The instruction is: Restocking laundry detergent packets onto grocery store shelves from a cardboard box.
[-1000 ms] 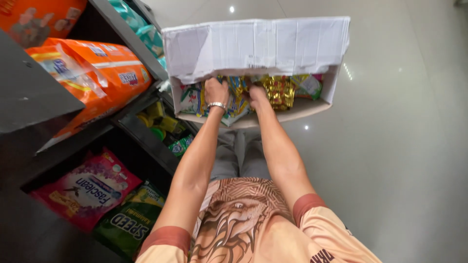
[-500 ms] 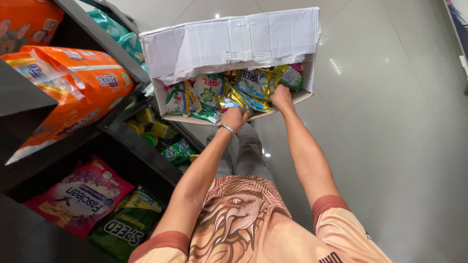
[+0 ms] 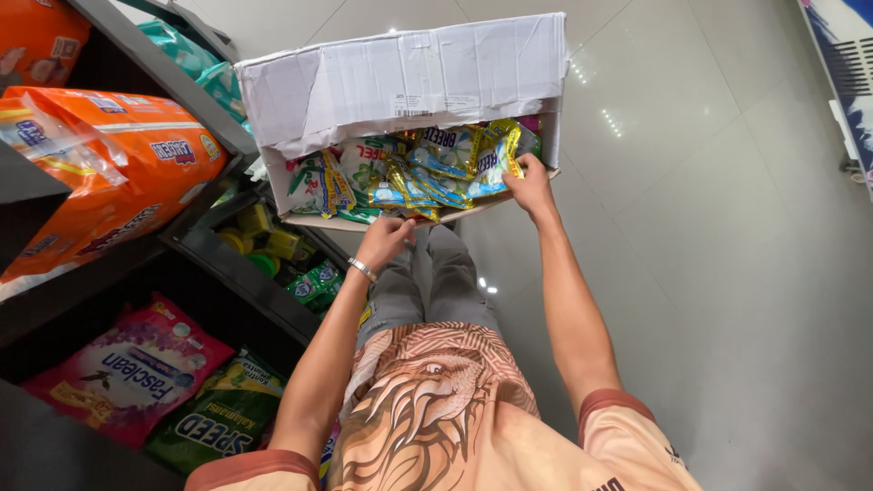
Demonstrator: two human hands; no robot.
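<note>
A white corrugated cardboard box rests on the person's lap with its open side turned up toward the camera, its long axis running left to right across the thighs, its tall flap standing on the far side; inside lies a crowd of small glossy sachets in blue, gold and green, heaped along that same axis; the right hand is the nearer of the two to them, its fingers curled over the near right corner of the box and closed on the edge of a blue and gold sachet there, so the packets lie just ahead and to the left of its grip; the left hand, a metal bracelet at its wrist, sits under the near edge of the box toward the middle, fingers folded in a loose fist against the cardboard, though whether it pinches anything I cannot tell; to the left stands a dark metal shelf holding large orange plastic packs, with a pink detergent bag and a green detergent bag lower down; pale glossy floor tiles spread out to the right.
</note>
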